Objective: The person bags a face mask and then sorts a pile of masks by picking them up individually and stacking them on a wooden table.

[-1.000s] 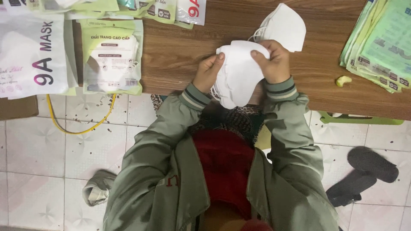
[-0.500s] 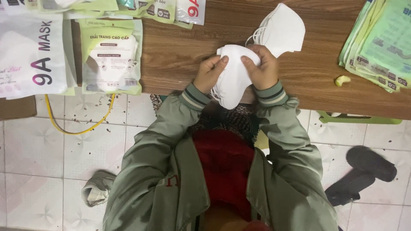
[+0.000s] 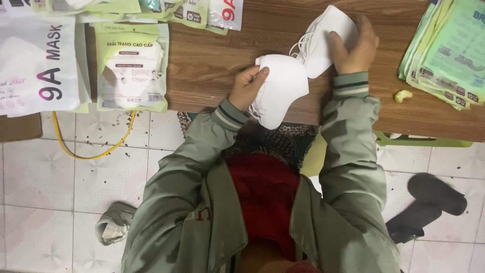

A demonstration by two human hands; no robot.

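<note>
Tabletop [image 3: 212, 65]: brown wood, running across the top of your view, its near edge just above your lap.

Large white printed packet [image 3: 38, 65]: far left, lying flat and overhanging the tabletop edge.

Green packet with a clear window [image 3: 132, 71]: just right of the white one, flat, a mask showing inside.

Stack of green packets [image 3: 447, 50]: far right, fanned and tilted, well apart from your hands.

Folded white masks, held stack [image 3: 280, 91]: in your left hand [image 3: 246, 87], at the tabletop's near edge. Your grip is closed on the stack's left side, thumb on top and fingers beneath. Its long axis runs from upper left down to lower right, the lower tip hanging past the edge over your lap.

Loose white mask [image 3: 326, 40]: flat on the tabletop, up and to the right of the held stack, their corners touching or overlapping. Ear loops trail from its left side. Your right hand [image 3: 356, 48] rests on its right half, fingers spread flat, pressing more than pinching. This hand is the nearer one; the left is occupied.

Small yellow scrap [image 3: 402, 95]: right of your right cuff, near the green stack.

Dark sandal [image 3: 427, 202]: on the tiled floor, lower right.
</note>
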